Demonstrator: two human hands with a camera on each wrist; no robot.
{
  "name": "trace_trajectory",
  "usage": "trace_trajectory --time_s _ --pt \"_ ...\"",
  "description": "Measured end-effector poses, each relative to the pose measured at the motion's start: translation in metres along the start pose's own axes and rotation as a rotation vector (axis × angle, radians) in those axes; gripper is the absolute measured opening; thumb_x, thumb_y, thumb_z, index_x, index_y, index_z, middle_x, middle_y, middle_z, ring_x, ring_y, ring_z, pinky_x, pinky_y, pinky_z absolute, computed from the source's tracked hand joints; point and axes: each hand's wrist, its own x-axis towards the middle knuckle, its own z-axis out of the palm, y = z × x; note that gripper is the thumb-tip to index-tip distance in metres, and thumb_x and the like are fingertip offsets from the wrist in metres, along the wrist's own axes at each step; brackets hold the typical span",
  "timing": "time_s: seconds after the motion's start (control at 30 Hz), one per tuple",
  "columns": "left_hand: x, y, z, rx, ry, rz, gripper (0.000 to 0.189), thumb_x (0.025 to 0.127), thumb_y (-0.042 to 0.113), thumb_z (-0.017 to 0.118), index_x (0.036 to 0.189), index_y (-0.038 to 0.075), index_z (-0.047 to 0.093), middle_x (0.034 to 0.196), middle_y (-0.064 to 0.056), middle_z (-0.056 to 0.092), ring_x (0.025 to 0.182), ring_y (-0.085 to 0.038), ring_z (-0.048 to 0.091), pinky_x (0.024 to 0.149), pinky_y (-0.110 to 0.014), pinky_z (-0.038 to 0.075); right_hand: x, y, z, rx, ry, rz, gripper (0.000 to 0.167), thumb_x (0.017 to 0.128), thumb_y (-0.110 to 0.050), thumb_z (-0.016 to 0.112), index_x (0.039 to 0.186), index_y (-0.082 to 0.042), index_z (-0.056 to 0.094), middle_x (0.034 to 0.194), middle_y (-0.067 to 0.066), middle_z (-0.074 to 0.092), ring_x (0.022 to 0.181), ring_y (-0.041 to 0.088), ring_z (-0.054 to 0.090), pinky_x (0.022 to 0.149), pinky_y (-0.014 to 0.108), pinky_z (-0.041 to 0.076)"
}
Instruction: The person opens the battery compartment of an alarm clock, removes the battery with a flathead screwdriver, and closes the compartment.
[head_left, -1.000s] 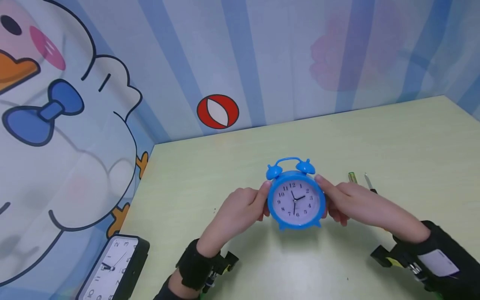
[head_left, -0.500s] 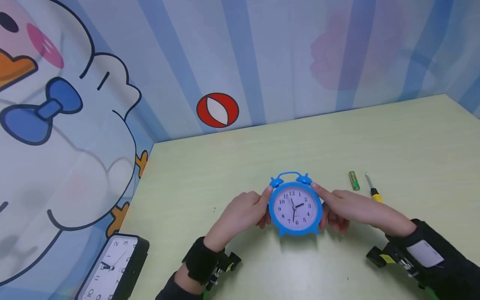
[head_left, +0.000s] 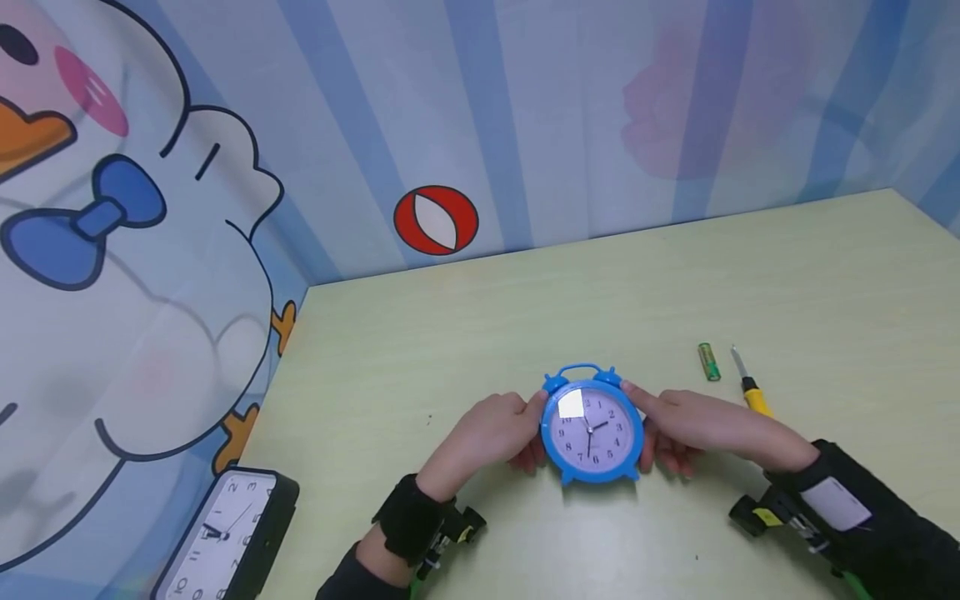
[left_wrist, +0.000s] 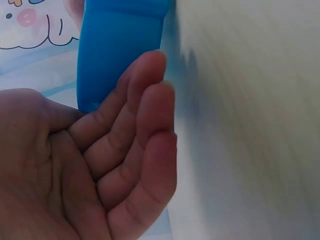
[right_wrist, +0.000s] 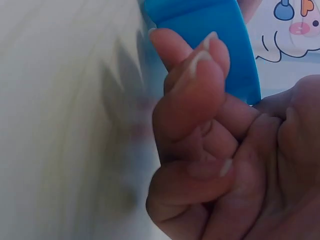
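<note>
A blue twin-bell alarm clock [head_left: 597, 451] with a white dial faces up toward me, close over the table. My left hand [head_left: 501, 427] grips its left side, thumb near the left bell. On the opposite side my right hand [head_left: 678, 423] holds it, thumb just below the right bell. In the left wrist view, fingertips lie against the clock's smooth blue side [left_wrist: 112, 52]. The right wrist view has the curled fingers [right_wrist: 192, 97] of that hand at the blue casing [right_wrist: 212, 35]. The back of the clock is hidden.
Beyond the right forearm lie a green battery [head_left: 708, 362] and a screwdriver [head_left: 750, 389] with a yellow and black handle, partly covered by the arm. A black-framed clock [head_left: 225, 533] stands at the table's left edge. A patterned wall [head_left: 555, 125] borders the pale table [head_left: 420, 333].
Both hands have brought the alarm clock lower and nearer to me, and its face is tilted further back. A glare patch now shows on the dial. More of the battery and screwdriver is visible.
</note>
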Motion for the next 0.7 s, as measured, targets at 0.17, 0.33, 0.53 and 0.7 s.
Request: trace_trajectory --time_s 0.17,0.33,0.53,0.7 --pt "0.0028 -0.0023 0.0028 0.005 -0.005 -0.013 0.068 0.109 0.044 0.035 0.062 0.010 0.070 0.055 -0.002 0.065 0.055 -0.020 0.064 0.064 -0.032 0.048 0.0014 0.0024 0.0020 -0.023 0.000 0.005 0.083 0.109 -0.055 0.016 0.074 -0.007 0.074 0.058 0.003 0.059 0.046 0.015 0.053 0.055 0.028 0.038" --pt "0.0029 -0.0015 0.0036 -0.011 -0.006 -0.021 0.068 0.109 0.045 0.036 0.062 0.009 0.070 0.055 -0.003 0.065 0.054 -0.021 0.064 0.063 -0.031 0.048 0.0014 0.0034 0.0046 -0.035 0.018 0.007 0.082 0.109 -0.055 0.017 0.073 -0.007 0.073 0.057 0.003 0.059 0.046 0.016 0.052 0.054 0.028 0.038" --pt "0.0029 -0.0013 0.0047 -0.027 -0.009 -0.014 0.068 0.109 0.043 0.036 0.063 0.007 0.070 0.055 -0.005 0.064 0.053 -0.022 0.063 0.061 -0.030 0.048 0.0012 0.0043 0.0067 -0.052 0.047 0.000 0.080 0.109 -0.053 0.019 0.070 -0.007 0.071 0.056 0.003 0.058 0.045 0.016 0.051 0.054 0.029 0.039" --pt "0.0040 -0.0032 0.0061 -0.035 -0.018 -0.011 0.068 0.109 0.042 0.036 0.062 0.007 0.070 0.054 -0.005 0.064 0.052 -0.022 0.064 0.062 -0.030 0.049 0.0009 0.0047 0.0083 -0.056 0.060 0.006 0.079 0.109 -0.053 0.020 0.069 -0.007 0.070 0.057 0.003 0.058 0.045 0.016 0.050 0.058 0.031 0.042"
